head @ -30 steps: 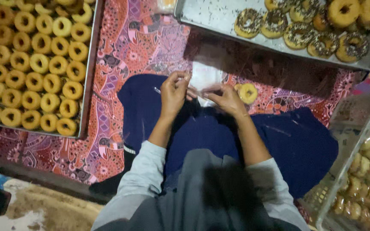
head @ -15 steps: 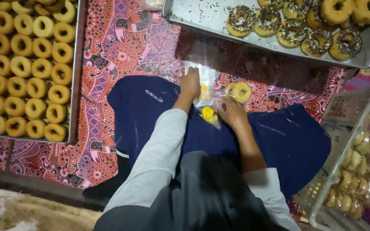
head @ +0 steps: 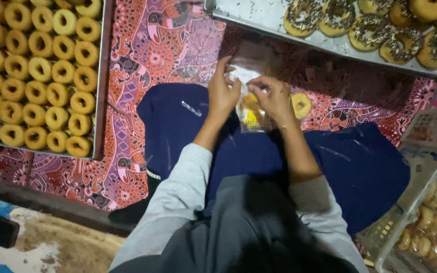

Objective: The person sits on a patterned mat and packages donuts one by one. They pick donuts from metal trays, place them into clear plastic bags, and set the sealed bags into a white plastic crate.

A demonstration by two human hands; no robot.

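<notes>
Left hand [head: 223, 93]: raised over the lap, fingers closed on the left edge of a clear plastic bag [head: 249, 108]; thumb side faces the bag.
Right hand [head: 275, 96]: just beside the left hand, fingers curled shut on the bag's upper right edge.
Clear plastic bag: held between both hands, above the dark blue cloth [head: 188, 126] covering the lap; something yellow shows through the film, exact shape not discernible.
Loose doughnut [head: 301, 104]: plain, pale yellow, just right of the right hand, at the edge of the patterned mat [head: 147, 55]; whether it touches the hand cannot be told.
Left tray [head: 98, 86]: metal, on the mat, well apart from the hands; filled with plain ring doughnuts [head: 36, 76] in rows.
Upper tray [head: 269, 20]: metal, beyond the hands; carries doughnuts with dark sprinkles [head: 350, 25], loose sprinkles on its bare surface.
Basket [head: 421, 202]: pale plastic, at right, holding bagged doughnuts.
Sleeves: grey, both forearms partly bare.
</notes>
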